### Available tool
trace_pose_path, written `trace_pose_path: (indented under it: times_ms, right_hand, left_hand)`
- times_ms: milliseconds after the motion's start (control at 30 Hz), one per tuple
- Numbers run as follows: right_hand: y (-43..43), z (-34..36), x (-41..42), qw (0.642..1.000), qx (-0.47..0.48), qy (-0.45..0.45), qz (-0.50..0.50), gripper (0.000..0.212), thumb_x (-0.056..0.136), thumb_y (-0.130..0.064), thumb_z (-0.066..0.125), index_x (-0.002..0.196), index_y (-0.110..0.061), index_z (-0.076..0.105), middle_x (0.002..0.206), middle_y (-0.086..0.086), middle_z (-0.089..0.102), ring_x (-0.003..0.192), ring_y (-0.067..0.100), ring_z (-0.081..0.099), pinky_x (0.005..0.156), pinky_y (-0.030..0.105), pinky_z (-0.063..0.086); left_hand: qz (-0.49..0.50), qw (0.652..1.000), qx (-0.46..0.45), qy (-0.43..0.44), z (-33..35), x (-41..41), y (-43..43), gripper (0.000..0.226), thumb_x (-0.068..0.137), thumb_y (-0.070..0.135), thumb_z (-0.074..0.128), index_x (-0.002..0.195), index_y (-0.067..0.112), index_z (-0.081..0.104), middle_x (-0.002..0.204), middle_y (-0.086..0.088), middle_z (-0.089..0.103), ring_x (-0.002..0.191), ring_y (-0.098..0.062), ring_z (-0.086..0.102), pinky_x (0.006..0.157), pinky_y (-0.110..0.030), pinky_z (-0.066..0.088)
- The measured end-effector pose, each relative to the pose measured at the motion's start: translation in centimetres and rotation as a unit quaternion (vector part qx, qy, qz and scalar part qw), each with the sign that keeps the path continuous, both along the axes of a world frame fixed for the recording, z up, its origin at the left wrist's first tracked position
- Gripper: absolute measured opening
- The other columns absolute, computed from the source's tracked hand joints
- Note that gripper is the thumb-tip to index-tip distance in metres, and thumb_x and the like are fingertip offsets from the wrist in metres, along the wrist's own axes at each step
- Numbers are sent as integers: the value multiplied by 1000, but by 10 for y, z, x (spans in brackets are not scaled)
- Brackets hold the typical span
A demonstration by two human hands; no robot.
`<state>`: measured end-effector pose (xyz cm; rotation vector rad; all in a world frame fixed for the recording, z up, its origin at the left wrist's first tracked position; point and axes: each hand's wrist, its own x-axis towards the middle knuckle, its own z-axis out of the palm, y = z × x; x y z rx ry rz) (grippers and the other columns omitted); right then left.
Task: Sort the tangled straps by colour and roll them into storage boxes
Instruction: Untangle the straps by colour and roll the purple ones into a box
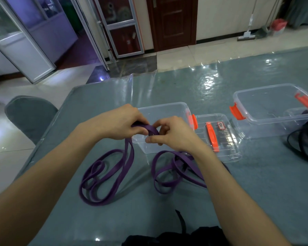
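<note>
The purple strap (124,167) is matt woven cloth. The boxes (167,106) and lid (228,155) are clear, smooth, glossy plastic with opaque orange plastic clips (237,112). A shiny, wrinkled clear plastic sheet (212,77) covers the table's grey cloth (149,210). The floor tiles (11,157) are glossy; the door (172,22) looks like dark wood.

I count two clear boxes: the near box (167,111) just beyond my left hand (117,121) and right hand (174,134), the far box (267,103) well to their right. One lid (226,153) lies between them. One chair (30,116) stands left. The purple strap (128,151) may be one or several; I cannot tell.
</note>
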<state>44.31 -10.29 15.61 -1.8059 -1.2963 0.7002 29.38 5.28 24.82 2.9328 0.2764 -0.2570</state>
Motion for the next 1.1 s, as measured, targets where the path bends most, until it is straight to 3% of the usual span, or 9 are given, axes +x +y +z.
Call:
trace_pose_path:
  times_ms: [200,333,433,533,600,667,767,900,1100]
  right_hand:
    - [-6,-3,6,992,50,115,6,26,82,-45,92,95,-27,78,67,4,75,53,14,66,61,29,51]
    - [-5,-1,2,998,15,56,40,36,80,-57,88,100,-31,74,69,-3,77,55,11,70,59,26,53]
    - [-4,-3,1,997,49,50,12,22,89,-45,86,99,-30,73,69,-3,77,55,13,71,61,28,54]
    - [-6,-6,6,978,118,168,-18,16,91,-28,88,100,-20,77,71,5,77,57,20,73,62,22,53]
    - [-5,-8,7,959,156,236,-23,16,89,-22,89,99,-15,78,74,12,78,59,25,73,59,25,53]
    - [-3,-10,6,947,175,269,-30,16,90,-17,88,100,-12,77,77,17,78,62,29,74,60,28,55]
    - [-2,-13,8,940,183,284,-41,21,93,-10,84,109,-5,71,82,19,79,67,32,77,63,30,57]
    - [-1,-15,10,920,209,328,-48,26,96,-4,78,116,3,63,87,22,79,72,31,78,67,30,60]
    - [2,-19,8,885,232,401,-55,24,98,-3,76,117,0,63,87,20,78,74,25,75,71,28,59]
  left_hand:
    - [12,997,-66,-31,8,-6,0,27,100,40,75,122,26,82,95,-1,81,91,-24,72,87,-49,54]
    - [1,995,-87,-50,6,-3,-4,24,100,35,76,120,23,83,98,-1,82,92,-28,73,89,-51,55]
    - [6,994,-83,-65,4,-1,-1,24,100,33,76,121,22,82,100,3,82,93,-25,73,90,-49,55]
    - [27,990,-97,-98,1,-3,4,29,101,33,74,128,24,80,109,7,82,101,-16,74,95,-43,56]
    - [38,982,-141,-120,-4,-4,5,31,101,31,73,132,25,78,115,13,82,108,-6,74,100,-31,56]
    - [49,971,-191,-134,-12,-4,6,31,102,26,73,133,25,77,111,19,81,105,0,73,96,-21,55]
    - [54,962,-220,-154,-26,-5,7,35,103,18,74,137,22,74,109,8,78,102,-11,73,93,-27,56]
    - [119,901,-331,-253,-47,-1,-7,36,98,10,79,128,30,76,118,11,82,114,-10,77,105,-28,59]
    - [175,802,-445,-359,-66,4,-15,32,85,5,86,116,8,78,108,-8,84,106,-23,81,99,-32,63]
